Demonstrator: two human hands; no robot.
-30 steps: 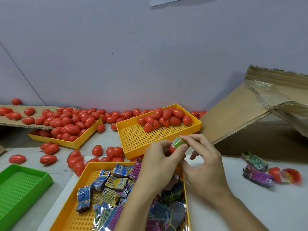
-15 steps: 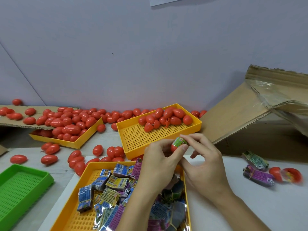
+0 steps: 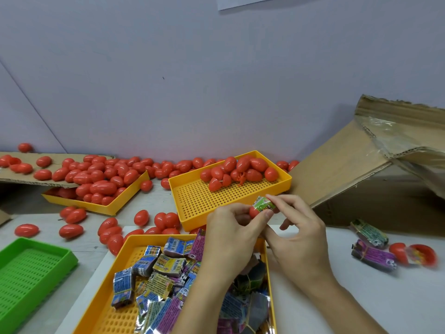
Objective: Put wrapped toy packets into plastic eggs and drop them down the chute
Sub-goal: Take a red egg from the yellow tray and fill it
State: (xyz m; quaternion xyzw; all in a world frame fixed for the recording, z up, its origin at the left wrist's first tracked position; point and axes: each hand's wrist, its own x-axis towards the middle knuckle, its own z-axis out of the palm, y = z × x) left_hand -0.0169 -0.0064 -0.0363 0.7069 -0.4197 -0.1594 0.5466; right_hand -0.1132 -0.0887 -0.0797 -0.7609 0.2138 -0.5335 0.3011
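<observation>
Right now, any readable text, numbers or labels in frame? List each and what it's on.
"6": white tag on the purple packet lying on the table at right.
"6": tag on a packet in the near yellow tray, by the left hand.
Packet artwork lettering, including the green packet pinched by the right hand: too blurred to read.

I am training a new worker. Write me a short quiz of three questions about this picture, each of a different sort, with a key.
1. True or false: the left hand holds a red egg half.
2. Which colour is the tray without any items in it? A) orange B) green C) blue
3. Fill in: the right hand pinches a green ______ at the mouth of the egg half.

Key
1. True.
2. B, the green tray at the left.
3. Packet; it still sticks out of the egg half, not yet pushed fully in.
</observation>
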